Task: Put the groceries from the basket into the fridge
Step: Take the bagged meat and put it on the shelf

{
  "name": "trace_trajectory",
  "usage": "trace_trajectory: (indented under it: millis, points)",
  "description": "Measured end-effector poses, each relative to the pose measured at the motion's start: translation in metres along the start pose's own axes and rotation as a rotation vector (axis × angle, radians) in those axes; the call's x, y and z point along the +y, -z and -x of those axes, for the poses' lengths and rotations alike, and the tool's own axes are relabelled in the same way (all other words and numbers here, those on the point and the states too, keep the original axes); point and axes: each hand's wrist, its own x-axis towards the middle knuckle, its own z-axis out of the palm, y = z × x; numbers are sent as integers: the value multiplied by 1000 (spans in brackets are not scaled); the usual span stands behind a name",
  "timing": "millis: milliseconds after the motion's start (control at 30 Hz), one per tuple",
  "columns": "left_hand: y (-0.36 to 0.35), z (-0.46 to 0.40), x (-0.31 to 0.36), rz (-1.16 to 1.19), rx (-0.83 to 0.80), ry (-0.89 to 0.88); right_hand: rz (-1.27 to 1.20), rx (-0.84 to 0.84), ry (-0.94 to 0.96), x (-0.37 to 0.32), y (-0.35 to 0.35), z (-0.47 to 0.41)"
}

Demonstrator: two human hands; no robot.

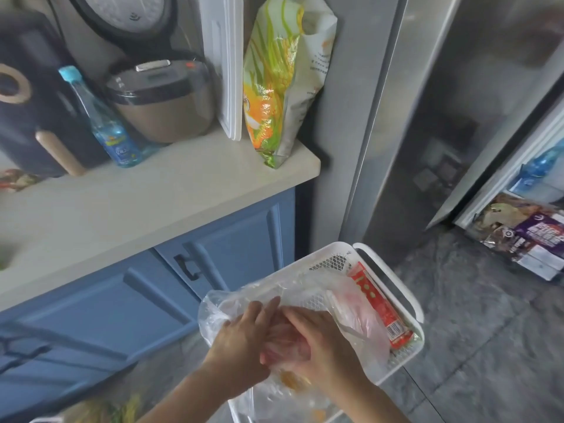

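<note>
Both hands are down over the white basket [393, 279], working at a clear plastic bag [232, 306] that spills over its near corner. The left hand [244, 340] has its fingers laid fairly straight against the film, while the right hand [317, 340] curls around something pinkish inside the bag; how tightly it holds, I cannot tell through the blur. Just beyond the fingers a red packet [381, 306] lies along the basket's right wall, still inside. To the left runs a blue cabinet [171, 288] under a pale countertop [128, 209], carrying a blue bottle [103, 123], a rice cooker [161, 99] and a yellow-green bag [280, 77]. Farther right stands the steel fridge [427, 117], its door ajar, with packets [531, 236] on the shelf.
</note>
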Motion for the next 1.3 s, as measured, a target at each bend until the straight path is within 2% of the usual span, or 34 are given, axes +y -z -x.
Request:
trace_trajectory:
  millis: [100, 167, 367, 433, 533, 667, 967, 1300]
  points:
    - [21, 6, 11, -146, 36, 41, 47, 46, 40, -19, 17, -2]
    - [36, 13, 18, -151, 91, 67, 49, 86, 61, -28, 28, -2]
    - [72, 27, 27, -293, 290, -63, 38, 148, 113, -57, 65, -2]
    - [91, 32, 34, -209, 214, -73, 39, 172, 132, -67, 80, -3]
    - [111, 33, 41, 63, 172, -86, 20, 201, 165, -79, 107, -6]
    - [141, 24, 63, 358, 240, -215, -34, 265, 195, -93, 158, -7]
    - [213, 2, 165, 293, 320, -422, 4, 345, 227, -94, 279, 11]
    - [257, -90, 294, 206, 385, -667, 108, 495, 154, -32, 416, 26]
